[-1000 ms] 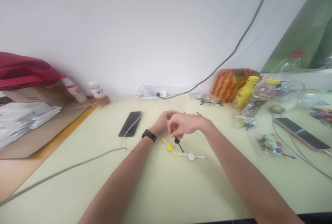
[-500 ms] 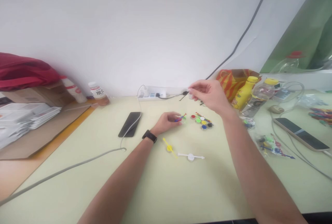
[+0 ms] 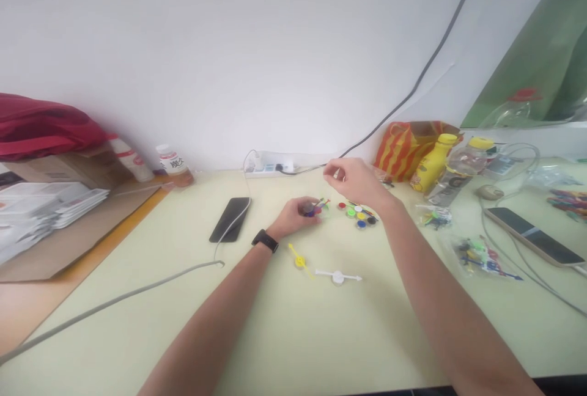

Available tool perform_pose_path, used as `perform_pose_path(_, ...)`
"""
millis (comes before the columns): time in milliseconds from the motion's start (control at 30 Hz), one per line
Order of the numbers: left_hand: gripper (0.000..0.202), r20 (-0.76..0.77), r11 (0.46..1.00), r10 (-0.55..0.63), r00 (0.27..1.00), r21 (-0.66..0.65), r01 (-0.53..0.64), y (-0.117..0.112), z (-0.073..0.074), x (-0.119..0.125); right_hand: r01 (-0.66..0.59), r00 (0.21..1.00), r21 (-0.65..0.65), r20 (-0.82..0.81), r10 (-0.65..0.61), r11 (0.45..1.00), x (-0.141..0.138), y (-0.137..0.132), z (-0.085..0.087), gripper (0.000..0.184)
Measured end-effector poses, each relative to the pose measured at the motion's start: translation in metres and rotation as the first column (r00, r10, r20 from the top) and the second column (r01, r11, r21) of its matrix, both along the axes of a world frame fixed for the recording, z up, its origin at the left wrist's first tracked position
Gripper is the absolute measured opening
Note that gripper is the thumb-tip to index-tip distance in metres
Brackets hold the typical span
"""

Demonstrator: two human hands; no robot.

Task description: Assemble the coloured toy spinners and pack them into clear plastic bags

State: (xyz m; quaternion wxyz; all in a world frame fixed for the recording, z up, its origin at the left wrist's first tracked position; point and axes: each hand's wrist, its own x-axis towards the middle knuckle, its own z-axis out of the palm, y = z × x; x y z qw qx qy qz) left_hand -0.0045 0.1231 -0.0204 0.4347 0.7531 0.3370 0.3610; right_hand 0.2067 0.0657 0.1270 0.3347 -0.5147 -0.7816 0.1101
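My left hand [image 3: 290,217] rests on the pale yellow table [image 3: 293,335], its fingers closed on a small bunch of coloured plastic pieces [image 3: 315,207], purple, green and red. My right hand [image 3: 355,183] hovers just above and to the right of it, fingertips pinched together; what they hold, if anything, I cannot make out. Right below that hand lies a cluster of small coloured round pieces [image 3: 358,214]. Nearer to me lie a yellow pointer piece [image 3: 299,260] and a white pointer piece [image 3: 338,276].
A black phone [image 3: 229,219] on a cable lies left of my hands, a power strip [image 3: 270,167] at the wall. Right: a striped bag [image 3: 402,148], yellow bottle [image 3: 433,168], clear bags of parts [image 3: 477,253], another phone [image 3: 532,238]. Boxes [image 3: 46,200] stand left.
My right hand lifted a black pointer piece off the table toward the wall, then came back down near my left hand; the black piece no longer shows. My left hand kept its coloured pieces.
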Motion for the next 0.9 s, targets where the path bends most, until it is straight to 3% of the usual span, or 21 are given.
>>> perform_pose_path(100, 0.052, 0.057, 0.999, 0.045, 0.997, 0.025, -0.047, -0.001, 0.003, 0.000, -0.164, 0.982, -0.169, 0.060, 0.177, 0.972, 0.002, -0.010, 0.011, 0.015)
perform_pose_path(200, 0.053, 0.117, 0.996, 0.073, 0.990, 0.042, -0.079, -0.001, 0.005, -0.001, -0.348, 0.880, -0.472, 0.134, 0.456, 0.810, -0.007, -0.017, 0.010, 0.015)
perform_pose_path(267, 0.054, 0.105, 0.997, 0.066, 0.992, 0.042, -0.071, -0.001, 0.004, -0.002, -0.318, 0.790, -0.672, 0.202, 0.579, 0.669, -0.023, -0.019, -0.001, 0.024)
perform_pose_path(333, 0.054, 0.080, 0.997, 0.059, 0.995, 0.038, -0.062, 0.001, 0.001, -0.002, -0.179, 0.702, -0.817, 0.285, 0.652, 0.549, -0.045, -0.020, -0.018, 0.032)
perform_pose_path(400, 0.053, 0.079, 0.997, 0.066, 0.995, 0.029, -0.069, 0.002, -0.003, -0.002, -0.108, 0.619, -0.865, 0.328, 0.713, 0.491, -0.065, -0.020, -0.034, 0.027)
perform_pose_path(467, 0.053, 0.093, 0.997, 0.081, 0.992, 0.014, -0.082, 0.004, -0.005, -0.003, -0.134, 0.580, -0.872, 0.316, 0.751, 0.470, -0.078, -0.020, -0.044, 0.018)
perform_pose_path(567, 0.053, 0.106, 0.994, 0.108, 0.989, -0.003, -0.108, 0.005, -0.005, -0.004, -0.230, 0.585, -0.844, 0.278, 0.762, 0.484, -0.077, -0.019, -0.045, 0.014)
perform_pose_path(667, 0.049, 0.103, 0.994, 0.106, 0.989, 0.008, -0.108, 0.004, -0.002, -0.005, -0.355, 0.679, -0.767, 0.181, 0.711, 0.534, -0.056, -0.014, -0.031, 0.015)
perform_pose_path(800, 0.039, 0.088, 0.995, 0.062, 0.994, 0.073, -0.069, 0.001, 0.002, -0.004, -0.491, 0.832, -0.501, -0.028, 0.554, 0.712, -0.023, -0.007, -0.009, 0.011)
perform_pose_path(900, 0.040, 0.103, 0.998, 0.053, 0.993, 0.032, -0.056, 0.000, 0.002, -0.001, -0.452, 0.891, -0.317, -0.199, 0.407, 0.834, -0.005, -0.008, 0.004, 0.011)
